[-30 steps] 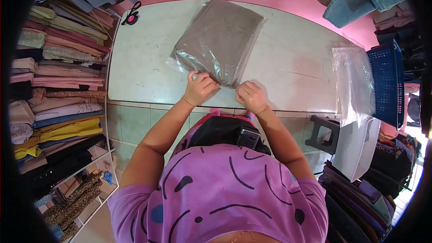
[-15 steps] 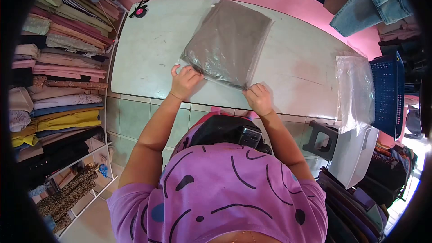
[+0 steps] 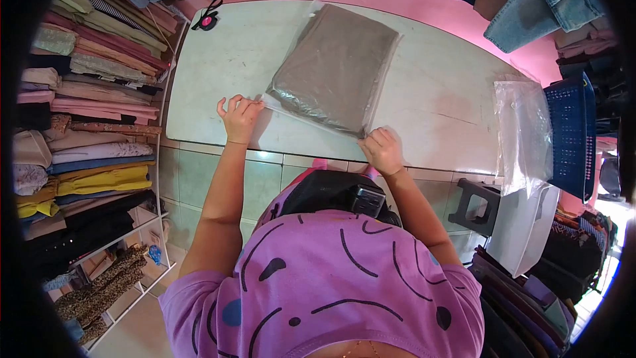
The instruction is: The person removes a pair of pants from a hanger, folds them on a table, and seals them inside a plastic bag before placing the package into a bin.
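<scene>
A folded grey-brown cloth in a clear plastic bag (image 3: pixel 338 66) lies tilted on the white table. My left hand (image 3: pixel 240 119) is at the bag's near left corner, thumb and forefinger closed on the plastic edge and the other fingers raised. At the near right corner, my right hand (image 3: pixel 382 151) pinches the bag with its fingers curled in. Between the two hands, the bag's near edge runs as a pale strip of plastic.
Black-handled scissors (image 3: pixel 213 6) and a black-and-pink round item (image 3: pixel 207 22) lie at the table's (image 3: pixel 218 73) far left corner. Clear plastic bags (image 3: pixel 520 132) hang over its right end beside a blue basket (image 3: pixel 570 136). Shelves of folded clothes (image 3: pixel 106 106) stand left; a grey stool (image 3: pixel 474 207) is right.
My left hand has moved left from the bag's near edge out to its corner, and the near edge now looks straighter. My right hand stays at the right corner.
</scene>
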Demonstrator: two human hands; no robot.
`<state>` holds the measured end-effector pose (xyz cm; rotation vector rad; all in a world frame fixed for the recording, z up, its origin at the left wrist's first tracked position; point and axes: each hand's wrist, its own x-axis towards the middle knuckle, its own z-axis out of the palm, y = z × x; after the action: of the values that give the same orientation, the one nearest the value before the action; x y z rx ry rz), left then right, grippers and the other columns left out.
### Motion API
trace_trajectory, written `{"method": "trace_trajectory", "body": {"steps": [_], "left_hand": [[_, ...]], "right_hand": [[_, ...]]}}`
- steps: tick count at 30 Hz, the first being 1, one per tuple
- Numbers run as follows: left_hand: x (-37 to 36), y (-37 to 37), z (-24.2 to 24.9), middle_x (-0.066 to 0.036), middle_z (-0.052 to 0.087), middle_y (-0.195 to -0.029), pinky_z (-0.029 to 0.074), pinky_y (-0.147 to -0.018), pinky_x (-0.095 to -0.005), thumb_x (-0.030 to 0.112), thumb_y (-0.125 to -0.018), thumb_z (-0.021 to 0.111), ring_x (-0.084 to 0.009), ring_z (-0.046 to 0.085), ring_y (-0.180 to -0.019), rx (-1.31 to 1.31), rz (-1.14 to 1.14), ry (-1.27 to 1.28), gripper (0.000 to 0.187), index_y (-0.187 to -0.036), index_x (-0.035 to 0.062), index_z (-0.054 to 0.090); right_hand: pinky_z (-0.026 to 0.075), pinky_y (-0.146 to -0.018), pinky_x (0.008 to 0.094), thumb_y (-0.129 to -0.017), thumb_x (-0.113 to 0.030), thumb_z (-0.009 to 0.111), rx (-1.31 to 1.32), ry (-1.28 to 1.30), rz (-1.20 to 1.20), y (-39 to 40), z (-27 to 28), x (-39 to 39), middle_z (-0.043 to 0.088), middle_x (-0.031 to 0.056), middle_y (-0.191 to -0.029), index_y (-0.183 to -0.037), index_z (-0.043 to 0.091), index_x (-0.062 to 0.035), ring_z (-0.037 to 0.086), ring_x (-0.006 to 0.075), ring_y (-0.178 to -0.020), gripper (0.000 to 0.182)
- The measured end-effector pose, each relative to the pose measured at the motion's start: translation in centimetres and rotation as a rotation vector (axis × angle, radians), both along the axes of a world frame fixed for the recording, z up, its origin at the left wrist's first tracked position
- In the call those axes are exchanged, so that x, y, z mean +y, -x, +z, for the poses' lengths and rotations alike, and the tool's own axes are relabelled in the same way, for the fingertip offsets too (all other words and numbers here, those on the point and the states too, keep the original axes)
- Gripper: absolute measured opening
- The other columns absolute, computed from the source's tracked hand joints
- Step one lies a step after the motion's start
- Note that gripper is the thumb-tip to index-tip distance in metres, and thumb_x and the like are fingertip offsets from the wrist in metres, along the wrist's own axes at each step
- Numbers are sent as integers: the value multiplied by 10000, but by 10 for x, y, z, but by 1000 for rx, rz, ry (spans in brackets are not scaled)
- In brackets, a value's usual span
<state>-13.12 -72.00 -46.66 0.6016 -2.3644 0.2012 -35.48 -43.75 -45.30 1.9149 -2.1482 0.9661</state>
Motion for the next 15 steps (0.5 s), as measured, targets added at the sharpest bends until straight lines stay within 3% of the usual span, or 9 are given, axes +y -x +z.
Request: {"method": "trace_trajectory", "body": {"steps": [2, 4, 6, 8, 9, 10, 11, 13, 15], "left_hand": [[-3, -4, -3, 87, 561, -775, 290, -894, -443, 222, -673, 720, -143, 523, -890, 3, 47, -19, 107, -706, 196, 621], [-7, -9, -3, 64, 594, -832, 342, -883, -406, 138, -711, 681, -184, 519, -930, 10, 96, -255, 119, -817, 174, 639], [-6, -10, 3, 30, 610, -853, 389, -830, -371, 112, -754, 640, -193, 544, -893, 73, 162, -309, 172, -919, 154, 614], [3, -13, 8, -4, 627, -875, 436, -778, -335, 85, -798, 599, -201, 570, -855, 136, 230, -360, 228, -1021, 134, 588], [10, -17, 8, -50, 629, -912, 465, -732, -327, 85, -846, 545, -190, 585, -795, 161, 233, -791, 285, -1124, 129, 504], [16, -21, 6, -96, 630, -950, 493, -685, -319, 85, -894, 491, -180, 600, -736, 181, 227, -1223, 343, -1228, 124, 420], [22, -23, -14, -132, 609, -1011, 503, -621, -276, 159, -934, 464, -140, 585, -629, 241, 94, -1438, 416, -1306, 132, 281], [65, 1, 28, -124, 594, -980, 503, -670, -269, 134, -922, 487, -143, 583, -695, 349, 127, -1818, 512, -1355, 142, 214], [75, 11, 16, -109, 585, -971, 498, -683, -268, 113, -913, 498, -142, 579, -728, 367, 25, -1723, 562, -1378, 150, 184]], "right_hand": [[432, -621, 335, -684, -118, 687, -89, -25, 95, -10, 1, -4, 491, 57, -689, -692, 569, -79, 520, 227, -694, 125], [440, -640, 331, -698, -131, 688, -180, -50, 190, -14, 12, -8, 519, 59, -709, -726, 595, -82, 535, 229, -716, 109], [451, -681, 327, -730, -173, 686, -266, -59, 216, -9, 26, -13, 580, 73, -782, -822, 629, -98, 560, 243, -768, 132], [463, -680, 361, -770, -219, 672, -445, -69, -170, 9, 6, -18, 608, 111, -839, -952, 609, -76, 584, 258, -760, 239], [466, -669, 372, -788, -237, 658, -605, -86, -395, 20, 0, -24, 613, 126, -844, -998, 598, -65, 594, 263, -757, 279], [466, -669, 372, -788, -237, 658, -604, -81, -395, 30, 3, -32, 613, 126, -844, -998, 598, -65, 594, 263, -757, 279], [468, -660, 371, -809, -253, 635, -714, -146, -423, 40, 7, -39, 616, 134, -845, -1048, 579, -54, 602, 264, -749, 316], [470, -651, 370, -830, -268, 612, -827, -206, -451, 50, 8, -52, 619, 143, -846, -1097, 560, -42, 610, 266, -742, 354], [471, -646, 355, -844, -281, 589, -678, -230, -359, 52, 4, -64, 638, 146, -796, -1056, 606, -49, 620, 268, -712, 315]]}}
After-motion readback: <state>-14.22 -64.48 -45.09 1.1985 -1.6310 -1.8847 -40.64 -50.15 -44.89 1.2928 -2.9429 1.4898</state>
